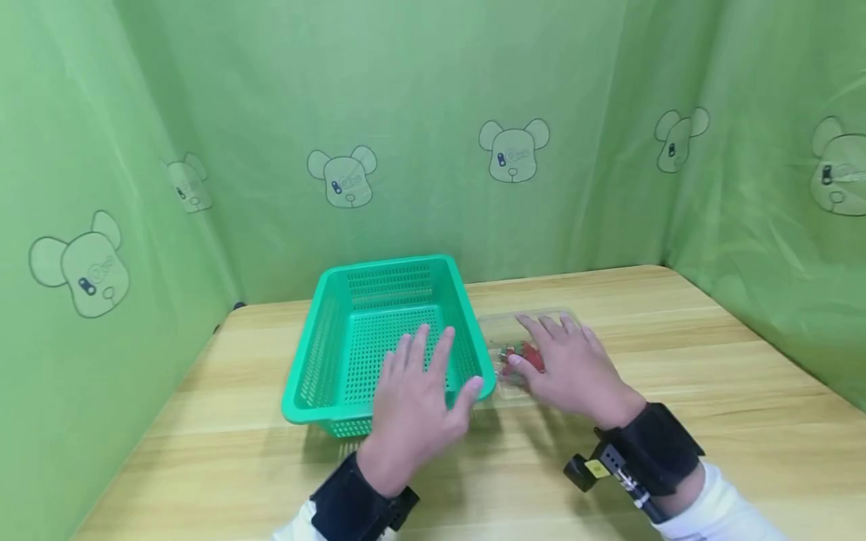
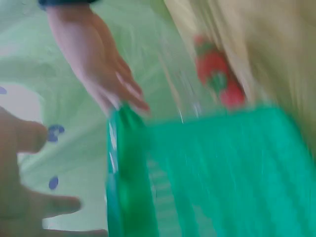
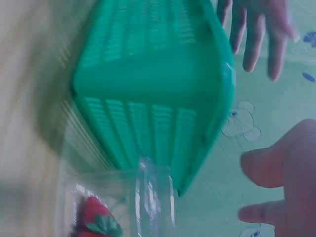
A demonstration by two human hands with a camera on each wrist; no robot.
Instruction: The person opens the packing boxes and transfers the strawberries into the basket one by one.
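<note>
A green perforated plastic basket [image 1: 368,353] stands on the table. In the head view my left hand [image 1: 416,409] overlaps its near side, fingers straight and spread, holding nothing. To the basket's right lies a clear plastic box [image 1: 497,324] containing red strawberries [image 1: 532,355] with green leaves. My right hand [image 1: 575,368] is over the right part of that box, palm down, its fingers extended and thumb apart. The right wrist view shows the clear box wall [image 3: 153,207] beside the basket, with strawberries [image 3: 96,212] inside. Blurred strawberries [image 2: 217,74] also appear in the left wrist view.
The wooden table [image 1: 704,361] extends to both sides of the basket and box. Green curtains [image 1: 419,90] with printed bear heads surround its back and sides. Each wrist wears a black band, the left one [image 1: 352,496] close to the basket's near side.
</note>
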